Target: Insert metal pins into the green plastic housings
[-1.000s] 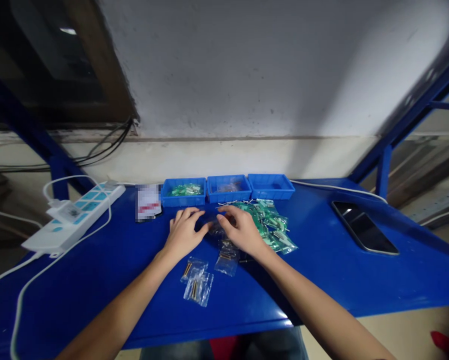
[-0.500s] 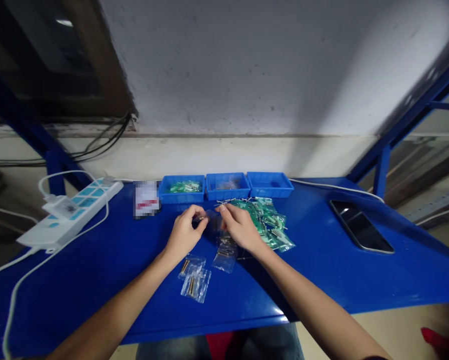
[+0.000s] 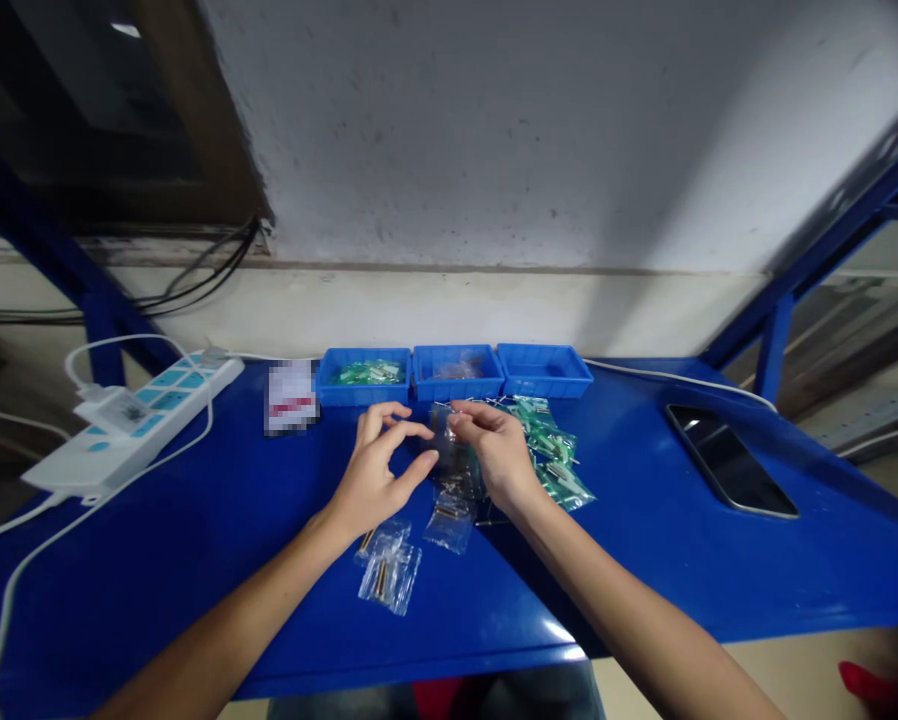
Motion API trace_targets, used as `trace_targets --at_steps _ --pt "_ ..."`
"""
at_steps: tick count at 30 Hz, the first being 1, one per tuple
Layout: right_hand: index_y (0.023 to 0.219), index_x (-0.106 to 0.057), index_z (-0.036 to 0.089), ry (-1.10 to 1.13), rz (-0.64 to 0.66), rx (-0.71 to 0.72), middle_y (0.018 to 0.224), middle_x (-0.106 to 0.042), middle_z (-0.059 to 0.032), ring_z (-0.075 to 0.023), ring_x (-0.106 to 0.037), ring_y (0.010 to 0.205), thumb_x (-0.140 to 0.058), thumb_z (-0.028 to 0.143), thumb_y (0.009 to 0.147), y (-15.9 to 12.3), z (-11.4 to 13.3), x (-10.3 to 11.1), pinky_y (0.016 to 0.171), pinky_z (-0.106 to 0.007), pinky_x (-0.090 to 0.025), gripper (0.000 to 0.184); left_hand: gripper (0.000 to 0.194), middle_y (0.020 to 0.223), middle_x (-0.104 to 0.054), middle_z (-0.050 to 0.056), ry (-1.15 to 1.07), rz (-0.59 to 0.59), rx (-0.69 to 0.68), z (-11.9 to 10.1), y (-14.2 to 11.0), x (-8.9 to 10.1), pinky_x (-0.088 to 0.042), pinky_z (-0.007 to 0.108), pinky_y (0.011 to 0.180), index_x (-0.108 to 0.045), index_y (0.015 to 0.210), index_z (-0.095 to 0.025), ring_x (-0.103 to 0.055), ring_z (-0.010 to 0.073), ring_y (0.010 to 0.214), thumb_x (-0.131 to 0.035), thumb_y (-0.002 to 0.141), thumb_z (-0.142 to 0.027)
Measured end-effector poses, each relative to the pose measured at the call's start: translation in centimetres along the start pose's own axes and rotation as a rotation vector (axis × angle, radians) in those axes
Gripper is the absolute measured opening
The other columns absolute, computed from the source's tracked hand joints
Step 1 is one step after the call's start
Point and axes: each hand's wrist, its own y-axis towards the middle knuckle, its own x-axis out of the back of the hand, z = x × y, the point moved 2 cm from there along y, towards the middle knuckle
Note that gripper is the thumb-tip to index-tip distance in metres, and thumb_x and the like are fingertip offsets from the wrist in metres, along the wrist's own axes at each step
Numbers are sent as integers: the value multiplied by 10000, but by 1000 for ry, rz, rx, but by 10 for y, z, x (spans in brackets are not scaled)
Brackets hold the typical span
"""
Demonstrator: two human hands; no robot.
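My left hand [image 3: 380, 468] is open, its thumb and fingers apart with nothing visible between them. My right hand [image 3: 500, 455] is closed in a pinch on a small clear plastic bag [image 3: 443, 424]; what lies inside it is hard to make out. Below the fingers, more clear bags with small metal pieces [image 3: 449, 520] lie on the blue table. Nearer to me, under my left wrist, are two clear bags of brass-coloured screws or pins [image 3: 390, 580]. A pile of green bags with white and metal pieces [image 3: 558, 455] spreads beside my right hand, which partly covers it.
Along the back stand three blue bins: the left bin [image 3: 329, 395] holds green bags, the middle bin [image 3: 460, 388] clear bags. The right bin [image 3: 546, 385] shows only its bare floor. A phone [image 3: 730, 460] lies right; a power strip [image 3: 74, 460], cables and a blurred card [image 3: 290, 395] lie left.
My left hand has opened from a pinch, its fingers spreading. My right hand has shifted slightly to the right and pinches a clear bag. The view has moved slightly.
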Motion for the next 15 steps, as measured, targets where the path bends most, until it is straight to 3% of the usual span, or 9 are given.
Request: trace_targets --at_steps 3,6,9,12,15 --pt "811 -671 159 -129 -15 147 679 -648 -19 -148 -574 618 -660 272 687 -4 8 2 629 -298 -467 168 319 873 -593 54 -277 93 177 2 3 -1 -447 345 794 -646 868 -203 -548 193 842 -431 885 -438" --pt "812 -690 206 -363 96 516 817 -670 -45 -178 -604 773 -582 203 775 -17 18 -3 737 -340 -480 114 559 689 -591 47 -632 111 458 9 4 -6 -413 264 569 -647 812 -157 -520 143 614 -264 898 -555" --pt "821 -707 241 -574 206 850 914 -645 -57 -202 -560 922 -548 130 801 -31 21 -10 839 -392 -448 195 484 665 -571 21 -878 42 611 17 5 -9 -348 220 488 -625 808 -150 -478 105 543 -376 863 -561" --pt "863 -718 258 -703 189 903 1009 -587 -73 -221 -501 1003 -555 140 805 -34 18 -12 868 -415 -422 209 251 677 -564 -8 -843 -61 546 20 6 -5 -349 202 503 -619 843 -164 -480 91 560 -600 791 -408" --pt "901 -713 250 -728 153 733 1043 -540 -82 -232 -477 1030 -598 247 800 -27 15 -10 893 -420 -401 153 173 735 -600 7 -541 -158 349 17 6 3 -399 223 570 -629 864 -175 -533 115 640 -612 798 -333"
